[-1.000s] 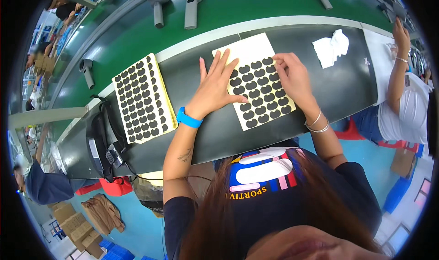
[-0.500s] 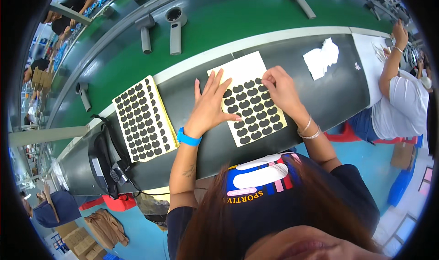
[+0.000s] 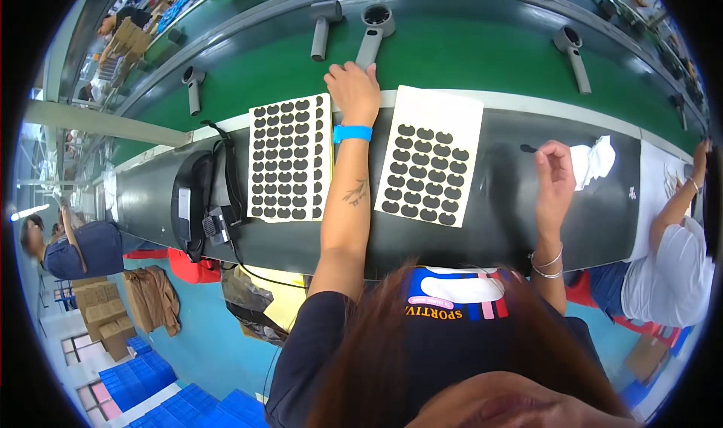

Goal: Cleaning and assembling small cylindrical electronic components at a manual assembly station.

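Observation:
My left hand (image 3: 354,93), with a blue band at its wrist, reaches across the bench to a grey handheld fan (image 3: 370,42) on the green belt. Its thumb and fingers close about the lower end of the handle. Out to the right, my right hand (image 3: 556,173) pinches a small black sticker (image 3: 529,149) above the dark bench. Between my arms lies a white sheet of black rounded stickers (image 3: 429,161), its top part bare. A thicker stack of sticker sheets (image 3: 282,157) lies left of my left forearm.
More grey fans (image 3: 321,33) stand on the belt, one far right (image 3: 575,59) and one far left (image 3: 193,89). Crumpled white paper (image 3: 595,161) lies beyond my right hand. A black strapped bag (image 3: 192,202) sits at the left. A person in white (image 3: 663,232) works at the right.
My left hand has left the sticker sheet and moved forward to the fan's handle. My right hand has lifted a sticker off the sheet and moved right. The view has turned.

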{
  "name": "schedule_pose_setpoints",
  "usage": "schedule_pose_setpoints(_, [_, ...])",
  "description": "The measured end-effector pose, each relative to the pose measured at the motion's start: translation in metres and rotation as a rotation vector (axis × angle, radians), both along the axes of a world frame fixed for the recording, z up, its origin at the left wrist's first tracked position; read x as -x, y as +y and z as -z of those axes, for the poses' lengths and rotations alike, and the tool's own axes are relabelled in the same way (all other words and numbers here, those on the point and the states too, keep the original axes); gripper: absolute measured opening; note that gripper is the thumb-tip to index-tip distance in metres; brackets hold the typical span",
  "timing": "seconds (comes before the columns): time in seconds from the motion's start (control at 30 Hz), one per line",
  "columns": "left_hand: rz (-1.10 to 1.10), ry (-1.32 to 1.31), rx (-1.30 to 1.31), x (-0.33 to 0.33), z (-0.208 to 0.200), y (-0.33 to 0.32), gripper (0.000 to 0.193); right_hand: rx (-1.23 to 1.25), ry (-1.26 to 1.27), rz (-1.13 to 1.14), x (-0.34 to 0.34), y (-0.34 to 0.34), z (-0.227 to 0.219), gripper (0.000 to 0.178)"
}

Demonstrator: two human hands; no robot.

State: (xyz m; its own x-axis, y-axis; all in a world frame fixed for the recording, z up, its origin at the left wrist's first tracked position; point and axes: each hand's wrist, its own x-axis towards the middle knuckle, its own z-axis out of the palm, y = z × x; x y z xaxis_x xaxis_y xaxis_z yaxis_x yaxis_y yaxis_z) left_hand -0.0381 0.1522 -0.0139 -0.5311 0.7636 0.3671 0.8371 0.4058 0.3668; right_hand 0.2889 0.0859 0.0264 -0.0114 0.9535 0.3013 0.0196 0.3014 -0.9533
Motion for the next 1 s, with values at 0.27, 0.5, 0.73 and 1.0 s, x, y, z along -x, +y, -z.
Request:
schedule_pose_setpoints(0.27, [0.525, -0.623, -0.843, -0.013, -0.048, 0.002, 0.035, -0.048, 0.030, -0.011, 0.004, -0.003, -0.007, 0.009])
schedule_pose_setpoints(0.5, [0.895, -0.694, -0.707, -0.067, -0.074, -0.099, 0.054, 0.057, 0.117, -0.080, 0.007, -0.017, -0.020, 0.022])
schedule_pose_setpoints(0.73, [0.809, -0.466, -0.569, -0.086, -0.073, -0.132, 0.050, 0.086, 0.137, -0.375, 0.049, -0.035, -0.060, 0.039])
schedule_pose_setpoints(1.0, [0.735, -0.848, -0.440, -0.100, -0.076, -0.155, 0.051, 0.177, 0.105, -0.448, 0.061, -0.039, -0.063, 0.035])
